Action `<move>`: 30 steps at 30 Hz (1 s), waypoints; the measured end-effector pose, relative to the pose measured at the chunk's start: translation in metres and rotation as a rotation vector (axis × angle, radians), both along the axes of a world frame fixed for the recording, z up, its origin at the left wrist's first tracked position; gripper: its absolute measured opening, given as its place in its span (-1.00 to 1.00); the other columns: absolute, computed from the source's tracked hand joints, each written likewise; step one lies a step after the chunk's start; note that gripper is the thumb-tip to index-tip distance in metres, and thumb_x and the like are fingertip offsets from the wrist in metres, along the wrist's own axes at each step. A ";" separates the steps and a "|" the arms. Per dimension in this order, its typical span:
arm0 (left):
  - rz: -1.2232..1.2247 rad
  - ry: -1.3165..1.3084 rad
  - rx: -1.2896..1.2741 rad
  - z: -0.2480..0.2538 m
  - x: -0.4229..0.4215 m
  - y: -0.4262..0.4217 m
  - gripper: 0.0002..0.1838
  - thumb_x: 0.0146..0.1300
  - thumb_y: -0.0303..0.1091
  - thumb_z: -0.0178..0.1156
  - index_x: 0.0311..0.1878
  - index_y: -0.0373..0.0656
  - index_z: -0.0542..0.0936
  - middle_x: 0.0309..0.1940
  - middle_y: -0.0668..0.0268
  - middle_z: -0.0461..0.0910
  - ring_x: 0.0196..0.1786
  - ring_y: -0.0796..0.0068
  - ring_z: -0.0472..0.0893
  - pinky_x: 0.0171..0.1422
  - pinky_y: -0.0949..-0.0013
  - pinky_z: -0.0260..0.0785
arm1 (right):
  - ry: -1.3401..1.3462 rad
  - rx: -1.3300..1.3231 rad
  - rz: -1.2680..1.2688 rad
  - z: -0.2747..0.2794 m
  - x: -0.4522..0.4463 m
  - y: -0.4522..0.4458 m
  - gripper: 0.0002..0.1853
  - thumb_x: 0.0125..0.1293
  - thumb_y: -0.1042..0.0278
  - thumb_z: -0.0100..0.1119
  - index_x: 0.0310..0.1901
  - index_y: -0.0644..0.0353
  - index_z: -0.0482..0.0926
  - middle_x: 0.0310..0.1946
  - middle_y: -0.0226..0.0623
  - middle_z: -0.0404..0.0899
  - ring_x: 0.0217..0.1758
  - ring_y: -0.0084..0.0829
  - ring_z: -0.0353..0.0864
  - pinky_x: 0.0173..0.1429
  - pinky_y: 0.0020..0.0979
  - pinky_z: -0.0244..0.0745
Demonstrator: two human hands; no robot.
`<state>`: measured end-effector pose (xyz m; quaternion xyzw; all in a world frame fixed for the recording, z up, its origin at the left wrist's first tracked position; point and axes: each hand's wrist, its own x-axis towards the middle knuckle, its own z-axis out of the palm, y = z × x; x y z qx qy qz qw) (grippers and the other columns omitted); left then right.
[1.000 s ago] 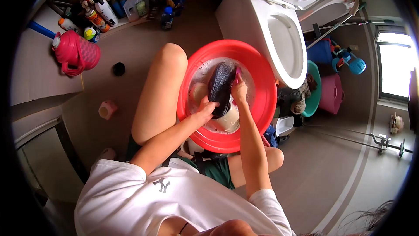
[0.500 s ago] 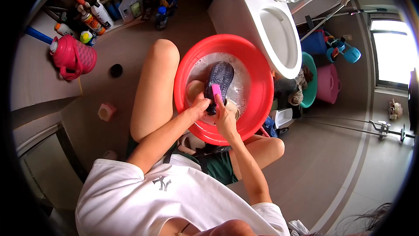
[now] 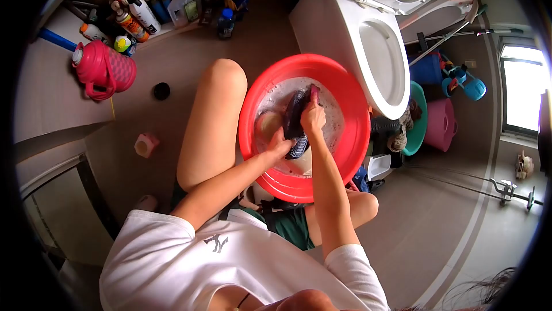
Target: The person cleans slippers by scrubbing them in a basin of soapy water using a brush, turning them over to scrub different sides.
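A dark shoe (image 3: 295, 114) is held tilted over soapy water in a red basin (image 3: 361, 138). My left hand (image 3: 280, 144) is closed around its near end, where a striped part of the shoe shows. My right hand (image 3: 313, 119) grips a pink brush (image 3: 314, 93) at the shoe's far right edge; the bristles are hidden. A pale rounded object (image 3: 268, 125) sits in the suds left of the shoe, and another pale piece (image 3: 301, 164) lies below it, partly under water. I cannot make out what these two are.
A white toilet (image 3: 384, 63) stands just beyond the basin's right side. Farther right are a teal tub (image 3: 418, 121) and a pink bucket (image 3: 441, 124). On the left stand a pink thermos jug (image 3: 106, 70) and several bottles; a small pink container (image 3: 146, 145) is on the floor.
My right hand has moved the pink brush from the near half of the shoe to its far end. The shoe has turned more onto its side in my left hand.
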<state>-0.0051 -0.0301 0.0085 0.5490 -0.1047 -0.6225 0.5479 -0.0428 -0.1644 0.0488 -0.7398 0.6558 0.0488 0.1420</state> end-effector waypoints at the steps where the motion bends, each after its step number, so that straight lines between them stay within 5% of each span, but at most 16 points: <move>1: 0.025 0.005 -0.030 0.003 0.000 0.003 -0.49 0.06 -0.64 0.15 0.15 -0.24 0.38 -0.08 0.25 0.53 0.00 0.38 0.50 0.14 0.33 0.34 | -0.032 -0.027 -0.017 -0.011 -0.002 -0.007 -0.54 0.36 0.29 -0.14 0.31 -0.06 0.32 -0.29 0.15 0.62 -0.21 0.16 0.63 -0.12 0.06 0.50; 6: 0.037 0.181 -0.023 0.024 0.011 0.002 -0.45 0.05 -0.64 0.13 0.19 -0.29 0.36 -0.06 0.23 0.53 0.01 0.40 0.48 0.14 0.34 0.32 | -0.232 0.038 0.088 -0.018 -0.012 -0.017 -0.56 0.36 0.31 -0.07 0.28 -0.09 0.40 -0.21 0.28 0.57 -0.09 0.21 0.57 -0.08 0.03 0.48; 11: 0.016 0.044 -0.114 -0.025 -0.003 -0.001 -0.42 0.04 -0.68 0.07 0.22 -0.30 0.33 -0.04 0.25 0.52 0.02 0.41 0.48 0.13 0.36 0.34 | -0.318 0.042 0.232 0.009 -0.008 0.029 -0.52 0.31 0.43 -0.04 0.29 0.07 0.37 -0.29 0.31 0.55 -0.20 0.23 0.59 -0.16 0.03 0.48; 14: -0.044 -0.018 0.059 0.003 0.012 0.000 -0.42 0.04 -0.70 0.04 0.22 -0.28 0.34 -0.03 0.25 0.52 0.05 0.40 0.49 0.12 0.35 0.37 | -0.444 0.083 0.291 0.024 -0.013 0.065 -0.51 0.34 0.44 -0.07 0.32 0.06 0.33 -0.28 0.31 0.54 -0.21 0.24 0.58 -0.15 0.05 0.47; 15: -0.011 0.023 0.026 0.004 0.010 0.000 -0.46 0.03 -0.69 0.05 0.17 -0.28 0.38 -0.07 0.24 0.54 0.02 0.40 0.51 0.11 0.35 0.38 | -0.401 0.066 0.364 0.032 -0.019 0.076 -0.48 0.35 0.40 -0.05 0.36 0.07 0.25 -0.48 0.29 0.52 -0.40 0.23 0.57 -0.30 0.06 0.42; 17: 0.059 0.104 -0.037 0.000 0.008 0.001 -0.54 0.02 -0.68 0.06 0.07 -0.29 0.45 -0.15 0.23 0.57 -0.03 0.40 0.54 0.07 0.36 0.40 | -0.273 0.193 0.336 0.085 -0.015 0.099 -0.45 0.34 0.40 -0.02 0.37 0.06 0.24 -0.50 0.28 0.51 -0.43 0.20 0.57 -0.31 0.03 0.43; 20: 0.078 0.067 -0.073 -0.018 0.000 0.002 -0.52 0.01 -0.65 0.10 0.09 -0.27 0.42 -0.15 0.23 0.57 -0.05 0.39 0.55 0.05 0.33 0.41 | -0.427 0.241 0.340 0.073 -0.049 0.119 -0.46 0.33 0.44 -0.02 0.37 0.08 0.27 -0.45 0.26 0.54 -0.44 0.18 0.57 -0.31 0.01 0.45; 23: 0.019 0.055 -0.121 0.002 0.004 0.006 -0.40 0.04 -0.65 0.12 0.24 -0.27 0.32 0.05 0.17 0.51 0.13 0.31 0.50 0.18 0.26 0.36 | -0.499 0.086 0.486 0.078 -0.052 0.117 -0.42 0.31 0.42 0.01 0.38 0.07 0.24 -0.53 0.21 0.52 -0.50 0.14 0.57 -0.37 0.00 0.44; 26: -0.021 -0.547 -0.155 -0.018 -0.005 0.005 -0.46 0.01 -0.58 0.17 0.14 -0.34 0.33 -0.13 -0.12 0.58 0.01 -0.07 0.58 0.07 0.11 0.42 | -0.156 0.074 0.486 0.082 -0.033 0.106 -0.39 0.29 0.42 -0.02 0.41 -0.01 0.21 -0.61 0.16 0.51 -0.55 0.12 0.57 -0.42 0.02 0.44; 30: -0.143 -0.697 -0.079 0.003 -0.005 0.010 -0.39 0.09 -0.53 0.16 0.24 -0.40 0.23 -0.14 -0.30 0.51 0.03 -0.24 0.52 0.02 0.03 0.41 | -0.014 -0.099 0.466 0.045 -0.022 0.060 -0.38 0.31 0.38 -0.15 0.43 -0.17 0.15 -0.63 0.14 0.53 -0.56 0.13 0.58 -0.45 0.07 0.46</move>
